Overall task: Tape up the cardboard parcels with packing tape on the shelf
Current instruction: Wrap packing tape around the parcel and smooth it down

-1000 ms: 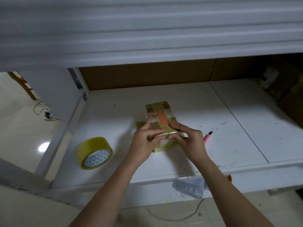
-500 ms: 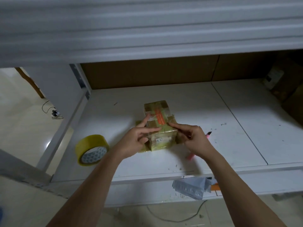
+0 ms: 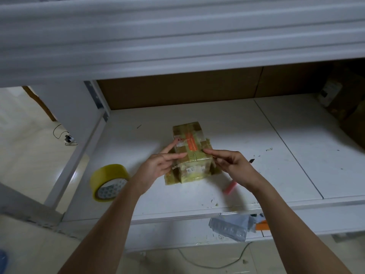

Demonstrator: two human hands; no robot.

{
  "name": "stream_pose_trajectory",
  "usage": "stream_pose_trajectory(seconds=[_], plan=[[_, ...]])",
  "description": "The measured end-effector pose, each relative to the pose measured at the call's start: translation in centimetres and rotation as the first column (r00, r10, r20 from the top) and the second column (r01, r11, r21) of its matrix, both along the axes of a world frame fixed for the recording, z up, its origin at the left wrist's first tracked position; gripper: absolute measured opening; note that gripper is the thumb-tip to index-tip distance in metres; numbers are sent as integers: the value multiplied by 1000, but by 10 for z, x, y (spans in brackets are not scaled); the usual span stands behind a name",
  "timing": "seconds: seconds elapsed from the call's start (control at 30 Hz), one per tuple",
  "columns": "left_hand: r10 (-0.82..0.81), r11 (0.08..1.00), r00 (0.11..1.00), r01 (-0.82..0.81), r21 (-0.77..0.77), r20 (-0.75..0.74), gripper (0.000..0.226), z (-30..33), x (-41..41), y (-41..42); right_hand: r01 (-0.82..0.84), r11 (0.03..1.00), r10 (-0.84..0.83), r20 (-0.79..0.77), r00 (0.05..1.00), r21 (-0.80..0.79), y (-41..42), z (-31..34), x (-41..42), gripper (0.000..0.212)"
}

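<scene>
A small cardboard parcel (image 3: 190, 143), wrapped in yellowish tape with an orange strip on top, lies in the middle of the white shelf (image 3: 296, 155). My left hand (image 3: 158, 169) rests against its left side, index and middle fingers stretched flat onto the top. A loose end of clear tape sticks out by that hand's fingertips. My right hand (image 3: 235, 165) touches the parcel's near right top edge with its fingertips. Neither hand grips the parcel. A yellow roll of packing tape (image 3: 108, 181) stands on edge at the shelf's front left.
A pink utility knife (image 3: 230, 187) lies under my right wrist. Brown cardboard (image 3: 177, 89) lines the shelf's back, and dark boxes (image 3: 351, 115) crowd the far right. The upper shelf (image 3: 177, 36) overhangs closely. A grey plastic bag (image 3: 229, 228) hangs below the front edge.
Both hands have loosened from the parcel's near end. My left fingers have straightened over the top, and my right hand has drawn back to the right edge. The parcel stays put.
</scene>
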State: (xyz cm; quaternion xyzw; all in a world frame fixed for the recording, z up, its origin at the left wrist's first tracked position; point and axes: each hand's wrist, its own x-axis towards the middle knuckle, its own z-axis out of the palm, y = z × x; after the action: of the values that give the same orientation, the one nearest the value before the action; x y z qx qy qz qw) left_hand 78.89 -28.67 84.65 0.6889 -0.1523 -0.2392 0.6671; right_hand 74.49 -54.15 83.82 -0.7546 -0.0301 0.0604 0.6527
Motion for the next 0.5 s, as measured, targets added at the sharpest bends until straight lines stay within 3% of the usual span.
stream_pose_trajectory(seconds=[0.13, 0.2, 0.27, 0.33, 0.4, 0.5], plan=[[150, 989, 980, -149, -17, 132, 32, -9, -8, -10, 93, 993, -93, -3, 996, 72, 7, -11, 0, 55], [308, 949, 945, -297, -106, 111, 35, -15, -13, -14, 134, 985, -134, -3, 991, 106, 12, -14, -3, 55], [485, 871, 867, -468, -150, 114, 41, -22, -20, -16, 160, 981, -163, 18, 986, 111, 19, -15, -7, 57], [578, 814, 775, -572, -106, 257, 43, -27, -30, -17, 192, 976, -197, 34, 980, 103, 24, -17, -9, 56], [568, 809, 730, -580, -97, 381, 42, -33, -41, -19, 217, 972, -220, 32, 975, 90, 27, -18, -9, 53], [466, 859, 742, -510, -46, 482, 43, -42, -56, -25, 246, 965, -250, 25, 968, 95, 29, -17, -8, 52]])
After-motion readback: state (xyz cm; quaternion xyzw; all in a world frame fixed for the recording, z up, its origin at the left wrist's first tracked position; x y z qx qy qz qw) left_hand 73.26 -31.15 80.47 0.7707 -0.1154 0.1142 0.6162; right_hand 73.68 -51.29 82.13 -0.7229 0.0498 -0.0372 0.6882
